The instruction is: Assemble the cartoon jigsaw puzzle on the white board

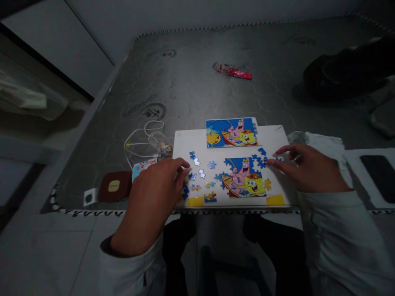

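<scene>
"how far along are you?"

"the middle of the jigsaw puzzle (243,181) sits together on the white board (279,137), below the picture card (231,132)."

"what's left?"

"the loose pieces (201,173) on the left side."

"and your fingers?"

"on my left hand (151,201) the fingers (181,164) curl by those pieces, can't tell if they hold one; on my right hand (308,168) the fingers (279,150) spread near the blue pieces (259,158), pinching nothing."

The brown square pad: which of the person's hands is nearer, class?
Left. The left hand sits beside the pad; the right hand lies far across the white board.
</scene>
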Available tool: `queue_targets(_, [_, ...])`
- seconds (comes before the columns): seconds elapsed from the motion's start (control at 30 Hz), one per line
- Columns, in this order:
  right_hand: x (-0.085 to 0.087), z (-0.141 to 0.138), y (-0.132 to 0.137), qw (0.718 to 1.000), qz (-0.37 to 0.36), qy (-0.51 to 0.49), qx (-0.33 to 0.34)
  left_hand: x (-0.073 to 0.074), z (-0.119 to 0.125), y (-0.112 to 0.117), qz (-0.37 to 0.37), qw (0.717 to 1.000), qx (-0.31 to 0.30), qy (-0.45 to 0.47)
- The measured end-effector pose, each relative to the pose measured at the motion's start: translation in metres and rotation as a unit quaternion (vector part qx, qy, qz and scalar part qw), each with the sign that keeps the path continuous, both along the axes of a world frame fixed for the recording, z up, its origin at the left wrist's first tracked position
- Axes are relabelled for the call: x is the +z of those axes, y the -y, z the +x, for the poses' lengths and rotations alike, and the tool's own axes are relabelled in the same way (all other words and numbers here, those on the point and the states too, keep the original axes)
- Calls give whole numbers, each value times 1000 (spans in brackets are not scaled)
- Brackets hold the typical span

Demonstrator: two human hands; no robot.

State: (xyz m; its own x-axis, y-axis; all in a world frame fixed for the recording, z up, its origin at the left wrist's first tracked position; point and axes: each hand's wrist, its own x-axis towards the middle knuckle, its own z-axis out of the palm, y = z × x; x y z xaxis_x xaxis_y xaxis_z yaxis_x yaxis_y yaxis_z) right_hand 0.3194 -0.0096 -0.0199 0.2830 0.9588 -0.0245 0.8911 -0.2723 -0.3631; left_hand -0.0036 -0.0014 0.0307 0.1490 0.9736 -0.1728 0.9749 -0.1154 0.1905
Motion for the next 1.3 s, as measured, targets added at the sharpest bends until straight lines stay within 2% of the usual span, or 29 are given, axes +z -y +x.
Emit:
queue_targets(0.07, [-8,0,-1,999,11,-19,39,0,0,0,-3,1000,2,-5])
queue_targets(0.13, [-15,0,-3,998,4,-27,50,0,-1,-1,-6,1000,4,-8])
queue_targets(0.3, [-20,1,-5,999,28,-44,-4,0,-1,0,-10,1000,6,-19])
queue_targets(0.37, [-19,2,-4,998,42,-52,-2,0,-1,0,-8,1000,8,-21])
queue_targets(0.57, [-12,-9,-4,991,98,-40,86,2,0,0,-18,999,14,-26])
queue_targets(0.67, [-14,-21,-5,986,115,-35,117,1,0,-1,-23,999,15,-29])
queue_targets(0.9, [-27,-28,-9,989,126,-49,61,0,-1,-1,-26,999,10,-17])
queue_targets(1.03, [-25,-23,-8,991,122,-46,18,-1,-1,-1,-21,1000,-1,-12])
queue_targets(1.13, [-21,-22,-7,991,119,-51,11,-1,-2,-1,-21,1000,2,-15])
queue_targets(1.2, [-18,-25,-6,990,109,-78,38,-1,-2,-1,-20,1000,3,-14])
queue_targets(1.3, [-11,-33,-5,981,79,-121,131,0,-2,-1,-20,1000,0,-12])
